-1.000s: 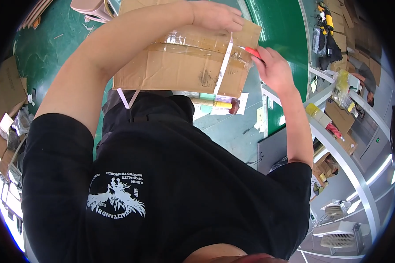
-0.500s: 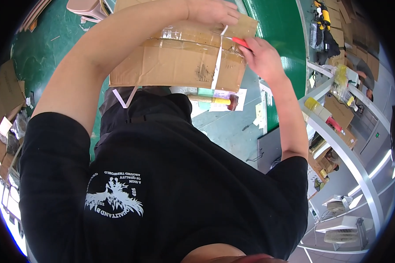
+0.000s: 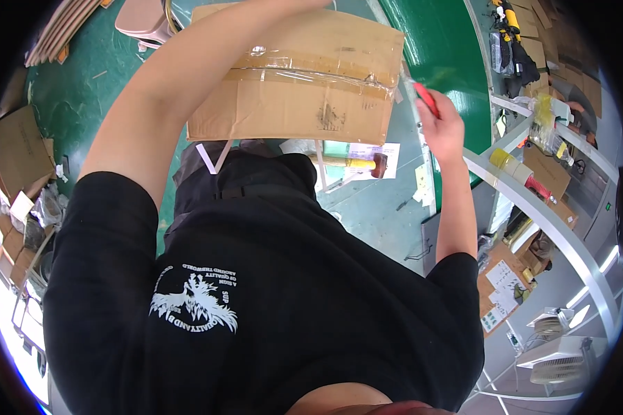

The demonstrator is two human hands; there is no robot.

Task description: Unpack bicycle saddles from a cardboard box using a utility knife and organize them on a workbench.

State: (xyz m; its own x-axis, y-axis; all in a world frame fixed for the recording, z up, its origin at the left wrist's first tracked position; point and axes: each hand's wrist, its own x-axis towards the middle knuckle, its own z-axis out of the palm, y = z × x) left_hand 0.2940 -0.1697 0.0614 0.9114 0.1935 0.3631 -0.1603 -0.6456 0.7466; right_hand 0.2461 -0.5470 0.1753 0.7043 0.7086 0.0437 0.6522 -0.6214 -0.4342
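A cardboard box (image 3: pixel 294 111) with clear tape along its seam lies in front of me. To the right of the box, my right hand (image 3: pixel 444 131) is closed around a red utility knife (image 3: pixel 426 99), held apart from the cardboard. My left arm reaches over the box's left part to the top edge of the picture. Only a bit of my left hand (image 3: pixel 315 3) shows there; its fingers are cut off from view. A white strap (image 3: pixel 320 166) hangs below the box's front edge. Further left, another white strap (image 3: pixel 206 159) sticks out, bent.
Below the box, a hammer (image 3: pixel 353 162) with a yellowish handle lies near papers. A green surface (image 3: pixel 436 41) runs along the right, beside a pale metal frame (image 3: pixel 533 207). A pinkish chair (image 3: pixel 142 21) stands at the far left. Several boxes (image 3: pixel 21 149) lie at the left.
The white strap across the box's right part is gone from its top. My right hand moved right and down with the knife, off the box. My left hand moved up, mostly out of view.
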